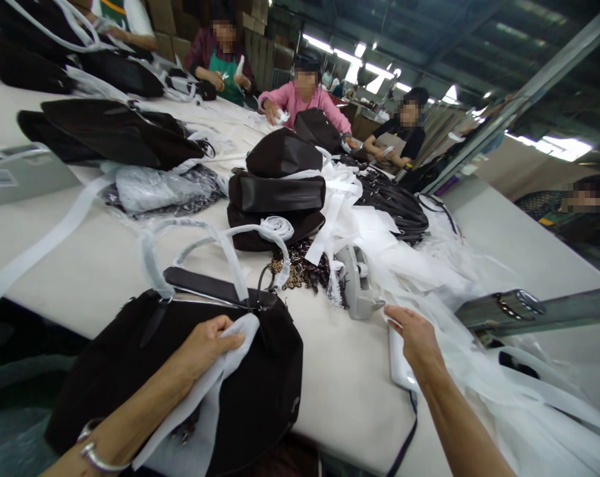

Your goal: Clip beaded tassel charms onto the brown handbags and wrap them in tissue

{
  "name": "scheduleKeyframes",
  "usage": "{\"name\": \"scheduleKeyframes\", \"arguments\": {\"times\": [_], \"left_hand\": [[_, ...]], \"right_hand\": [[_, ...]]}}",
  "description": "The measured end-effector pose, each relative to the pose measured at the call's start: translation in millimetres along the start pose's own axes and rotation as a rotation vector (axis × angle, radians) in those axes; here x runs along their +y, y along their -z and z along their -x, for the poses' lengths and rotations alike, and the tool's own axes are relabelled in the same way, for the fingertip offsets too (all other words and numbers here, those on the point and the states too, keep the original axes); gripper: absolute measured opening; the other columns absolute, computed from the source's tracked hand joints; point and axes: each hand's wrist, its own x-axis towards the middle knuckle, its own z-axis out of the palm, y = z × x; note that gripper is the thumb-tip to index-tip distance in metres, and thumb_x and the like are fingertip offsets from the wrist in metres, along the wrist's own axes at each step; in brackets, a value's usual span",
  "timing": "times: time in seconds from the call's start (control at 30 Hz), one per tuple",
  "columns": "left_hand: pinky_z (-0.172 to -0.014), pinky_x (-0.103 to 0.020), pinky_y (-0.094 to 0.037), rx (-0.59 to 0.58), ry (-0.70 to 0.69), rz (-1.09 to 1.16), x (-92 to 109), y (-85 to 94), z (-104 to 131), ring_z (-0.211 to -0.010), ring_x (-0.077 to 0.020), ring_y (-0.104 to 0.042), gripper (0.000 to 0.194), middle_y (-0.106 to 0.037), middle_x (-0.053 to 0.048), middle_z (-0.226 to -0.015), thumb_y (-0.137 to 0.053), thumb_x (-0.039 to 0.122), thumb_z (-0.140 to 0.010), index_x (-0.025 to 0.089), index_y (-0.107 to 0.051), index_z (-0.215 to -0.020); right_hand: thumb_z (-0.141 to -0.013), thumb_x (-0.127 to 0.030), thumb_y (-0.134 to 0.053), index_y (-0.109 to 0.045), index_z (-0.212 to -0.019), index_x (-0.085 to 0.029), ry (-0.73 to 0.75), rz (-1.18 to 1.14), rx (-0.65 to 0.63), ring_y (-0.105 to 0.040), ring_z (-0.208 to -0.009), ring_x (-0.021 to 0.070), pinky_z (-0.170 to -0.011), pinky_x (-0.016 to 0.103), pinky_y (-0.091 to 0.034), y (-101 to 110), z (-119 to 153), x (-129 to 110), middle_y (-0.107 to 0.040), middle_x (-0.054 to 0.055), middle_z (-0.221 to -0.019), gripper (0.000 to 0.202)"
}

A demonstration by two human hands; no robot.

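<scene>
A large black handbag lies at the near edge of the table, its two handles wrapped in white material and standing up. Over its front, my left hand pinches a white sheet that hangs down across the bag. My right hand reaches to the front end of a grey tape dispenser, fingers closed together at its tip; whether they hold a piece of tape is too small to tell. Just below that hand lies a white phone-like device with a black strap.
Stacked black bags stand beyond the handbag, with small chains before them. White strips heap up on the right, beside a metal post. More black bags lie at left. Several people work across the table.
</scene>
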Motion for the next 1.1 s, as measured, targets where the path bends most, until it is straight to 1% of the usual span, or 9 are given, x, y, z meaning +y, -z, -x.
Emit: {"name": "scheduleKeyframes", "arguments": {"times": [0.17, 0.3, 0.4, 0.5, 0.63, 0.73, 0.87, 0.97, 1.1], "left_hand": [[-0.047, -0.021, -0.030, 0.009, -0.006, 0.005, 1, 0.5, -2, -0.048, -0.0100, -0.043, 0.042, -0.050, 0.006, -0.056, -0.074, 0.050, -0.059, 0.018, -0.049, -0.071], [-0.046, -0.020, -0.029, 0.029, -0.039, 0.058, -3, 0.9, -4, -0.048, -0.0093, -0.042, 0.038, -0.048, 0.006, -0.055, -0.074, 0.045, -0.057, 0.018, -0.049, -0.069], [-0.045, -0.020, -0.029, 0.034, -0.034, 0.088, -5, 1.9, -5, -0.048, -0.0090, -0.042, 0.030, -0.048, 0.006, -0.055, -0.071, 0.036, -0.058, 0.018, -0.049, -0.069], [-0.045, -0.021, -0.030, 0.032, -0.016, 0.098, -4, 2.7, -5, -0.047, -0.0088, -0.042, 0.025, -0.049, 0.006, -0.056, -0.069, 0.031, -0.060, 0.018, -0.050, -0.071], [-0.046, -0.021, -0.029, 0.042, -0.057, 0.100, -5, 2.7, -3, -0.048, -0.0084, -0.042, 0.025, -0.048, 0.006, -0.056, -0.070, 0.029, -0.061, 0.018, -0.049, -0.070], [-0.047, -0.021, -0.029, 0.039, -0.079, 0.134, -7, 3.5, -3, -0.048, -0.0083, -0.042, 0.026, -0.049, 0.006, -0.056, -0.071, 0.027, -0.061, 0.017, -0.049, -0.069], [-0.047, -0.021, -0.026, 0.020, -0.100, 0.178, -13, 5.6, -7, -0.048, -0.0077, -0.040, 0.026, -0.048, 0.006, -0.056, -0.071, 0.025, -0.060, 0.018, -0.047, -0.068], [-0.047, -0.022, -0.024, 0.036, -0.127, 0.117, -19, 6.5, -11, -0.049, -0.0079, -0.038, 0.022, -0.045, 0.007, -0.056, -0.069, 0.023, -0.062, 0.018, -0.049, -0.070], [-0.049, -0.022, -0.026, 0.076, -0.157, 0.001, -21, 6.5, -12, -0.053, -0.0091, -0.040, 0.019, -0.047, 0.006, -0.058, -0.067, 0.024, -0.064, 0.018, -0.050, -0.071]], "right_hand": [[-0.053, -0.045, -0.069, -0.070, -0.066, -0.017, -0.082, 0.084, -0.030, -0.068, -0.087, 0.0279, -0.072, 0.035, -0.053, -3, -7, 16, -0.074, 0.008, -0.079, 0.030], [-0.050, -0.040, -0.074, -0.071, -0.059, -0.016, -0.063, 0.321, -0.004, -0.064, -0.094, 0.0380, -0.078, 0.042, -0.049, 16, -7, 16, -0.071, 0.011, -0.067, 0.026], [-0.059, -0.049, -0.073, -0.077, -0.077, -0.016, 0.003, 0.466, -0.044, -0.065, -0.093, 0.0363, -0.083, 0.044, -0.048, 15, 16, 0, -0.074, 0.010, -0.081, 0.038], [-0.067, -0.049, -0.074, -0.074, -0.096, -0.016, 0.093, 0.249, -0.339, -0.069, -0.088, 0.0278, -0.083, 0.038, -0.051, -22, 69, -37, -0.074, 0.008, -0.095, 0.044], [-0.073, -0.039, -0.073, -0.072, -0.087, -0.015, 0.224, 0.034, -0.767, -0.065, -0.065, 0.0172, -0.064, 0.030, -0.053, -111, 150, -97, -0.071, 0.004, -0.073, 0.028], [-0.073, -0.029, -0.072, -0.062, -0.096, -0.017, 0.199, -0.036, -0.983, -0.061, -0.055, 0.0129, -0.054, 0.025, -0.051, -167, 176, -113, -0.067, -0.002, -0.063, 0.029], [-0.074, -0.024, -0.066, -0.051, -0.091, -0.020, 0.201, 0.108, -0.950, -0.060, -0.049, 0.0127, -0.048, 0.023, -0.050, -200, 167, -95, -0.065, -0.005, -0.060, 0.023], [-0.075, -0.024, -0.062, -0.048, -0.078, -0.021, 0.236, 0.230, -0.918, -0.060, -0.047, 0.0127, -0.044, 0.022, -0.048, -206, 156, -84, -0.065, -0.003, -0.059, 0.014], [-0.073, -0.022, -0.060, -0.050, -0.074, -0.021, 0.245, 0.358, -0.886, -0.061, -0.046, 0.0132, -0.042, 0.020, -0.046, -210, 153, -85, -0.065, -0.003, -0.057, 0.011]]}}
